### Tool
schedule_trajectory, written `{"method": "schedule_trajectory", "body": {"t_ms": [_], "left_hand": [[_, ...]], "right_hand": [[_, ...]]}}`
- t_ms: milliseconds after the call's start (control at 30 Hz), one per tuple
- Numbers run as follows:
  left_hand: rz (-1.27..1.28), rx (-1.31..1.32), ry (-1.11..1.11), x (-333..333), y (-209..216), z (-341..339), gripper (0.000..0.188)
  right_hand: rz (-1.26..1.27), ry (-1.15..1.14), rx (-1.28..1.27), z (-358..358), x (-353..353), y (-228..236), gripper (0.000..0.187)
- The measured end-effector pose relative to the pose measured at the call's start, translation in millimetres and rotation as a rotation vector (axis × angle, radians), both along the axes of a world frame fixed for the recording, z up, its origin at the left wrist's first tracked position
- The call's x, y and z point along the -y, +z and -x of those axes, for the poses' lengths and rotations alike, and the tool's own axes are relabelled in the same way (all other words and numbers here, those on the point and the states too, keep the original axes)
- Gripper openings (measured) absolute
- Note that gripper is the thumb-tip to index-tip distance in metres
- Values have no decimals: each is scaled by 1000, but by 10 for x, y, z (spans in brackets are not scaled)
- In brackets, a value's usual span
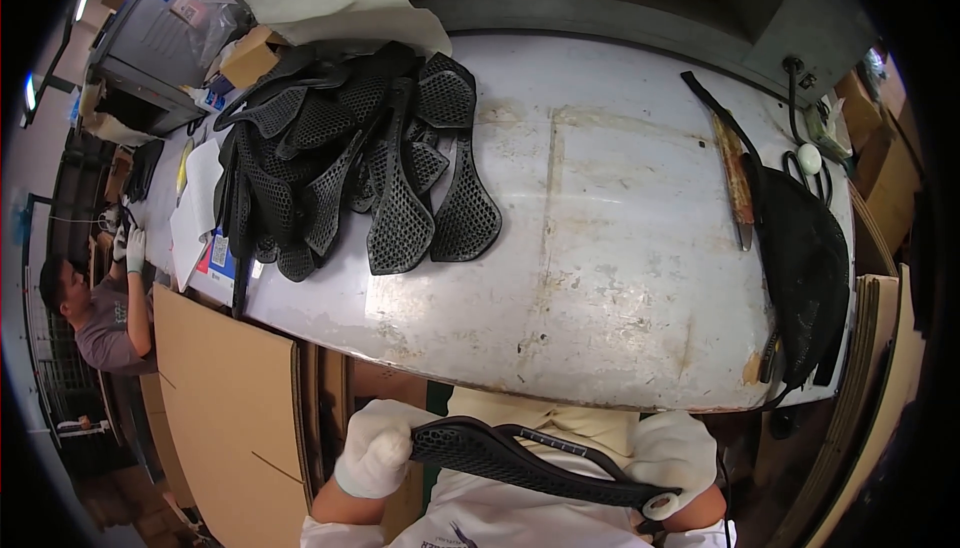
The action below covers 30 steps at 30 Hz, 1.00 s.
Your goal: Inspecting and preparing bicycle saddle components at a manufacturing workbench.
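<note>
I hold a black honeycomb-mesh strap pad (540, 473) stretched across in front of my body, below the table's near edge. A thin black band with small light marks loops along its upper edge. My left hand (378, 446), in a white glove, is closed on the pad's wide left end. My right hand (678, 458), also gloved in white, is closed round the other end, where a pale ring shows beside the palm. On the table's left part lies a heap of similar black mesh pads (320, 138), overlapping one another.
The worn white table (600, 298) spans the middle. At its right lie a black pouch (805, 268), scissors (825, 183) and a worn wooden-handled tool (738, 183). Cardboard sheets (235, 398) stand at the near left. Another gloved person (105, 313) works at far left.
</note>
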State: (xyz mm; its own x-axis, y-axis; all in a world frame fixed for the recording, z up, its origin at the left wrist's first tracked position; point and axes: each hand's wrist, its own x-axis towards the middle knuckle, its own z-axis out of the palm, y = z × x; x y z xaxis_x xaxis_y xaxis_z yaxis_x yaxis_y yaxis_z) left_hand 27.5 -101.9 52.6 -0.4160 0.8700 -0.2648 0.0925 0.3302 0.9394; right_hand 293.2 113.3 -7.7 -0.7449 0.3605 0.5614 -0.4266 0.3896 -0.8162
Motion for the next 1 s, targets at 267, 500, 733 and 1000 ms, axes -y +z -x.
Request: {"method": "schedule_trajectory", "body": {"t_ms": [267, 500, 733, 1000], "left_hand": [[-48, -31, -146, -47, -37, 80, 83], [-342, -452, -158, -249, 82, -122, 75], [-298, -481, -232, -321, 221, -127, 73], [-163, -513, -264, -363, 276, -239, 74]], "right_hand": [[-346, 30, 402, 47, -60, 239, 40], [-444, 1, 610, 118, 100, 330, 44], [-390, 68, 667, 64, 74, 317, 51], [-401, -77, 714, 191, 255, 229, 54]]}}
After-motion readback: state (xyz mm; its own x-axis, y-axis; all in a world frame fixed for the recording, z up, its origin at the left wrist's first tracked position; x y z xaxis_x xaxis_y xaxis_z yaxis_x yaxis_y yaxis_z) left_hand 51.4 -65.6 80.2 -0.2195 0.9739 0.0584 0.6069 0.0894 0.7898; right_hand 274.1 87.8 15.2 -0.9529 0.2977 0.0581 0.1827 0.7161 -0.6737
